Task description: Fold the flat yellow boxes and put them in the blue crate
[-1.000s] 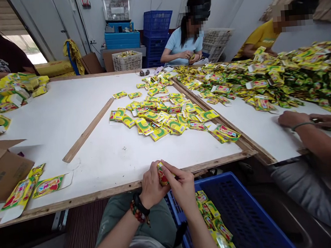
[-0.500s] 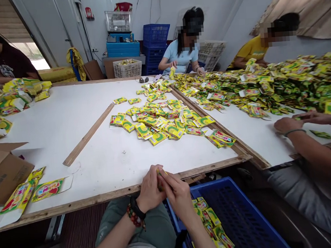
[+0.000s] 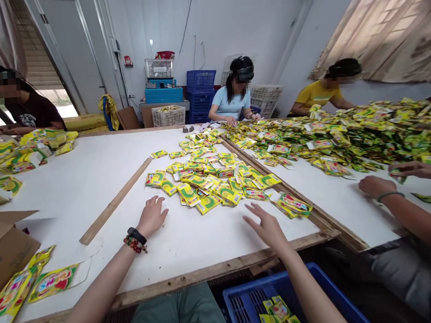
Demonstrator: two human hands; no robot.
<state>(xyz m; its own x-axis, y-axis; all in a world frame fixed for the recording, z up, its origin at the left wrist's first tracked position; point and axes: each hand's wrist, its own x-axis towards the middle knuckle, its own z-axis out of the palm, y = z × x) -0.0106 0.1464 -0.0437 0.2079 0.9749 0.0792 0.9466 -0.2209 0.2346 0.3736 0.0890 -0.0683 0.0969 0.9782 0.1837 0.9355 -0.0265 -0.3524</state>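
Observation:
Bare and holding nothing, my left hand (image 3: 153, 218) reaches over the white table (image 3: 192, 247), fingers apart, just left of a heap of small yellow-green boxes (image 3: 198, 182). My right hand (image 3: 266, 227) is on the other side of the heap, its fingers spread too, with nothing in it. Nearest to it are two boxes with colourful fronts (image 3: 293, 204) against a wooden strip (image 3: 271, 170). Below the table edge, a blue plastic crate (image 3: 243, 302) holds several of the yellow boxes (image 3: 281, 314), partly hidden by my right forearm.
A loose wooden slat (image 3: 117, 200) lies left of the heap. At the left are an open cardboard box (image 3: 8, 254) and flat yellow packs (image 3: 52, 282). A large pile of packets (image 3: 375, 130) covers the right-hand table. Another person's hands (image 3: 379, 187) work at the right; more people sit opposite.
My hands were together at the table edge around a small yellow item. They have parted and moved forward to either side of the heap, without it. The view has tilted up.

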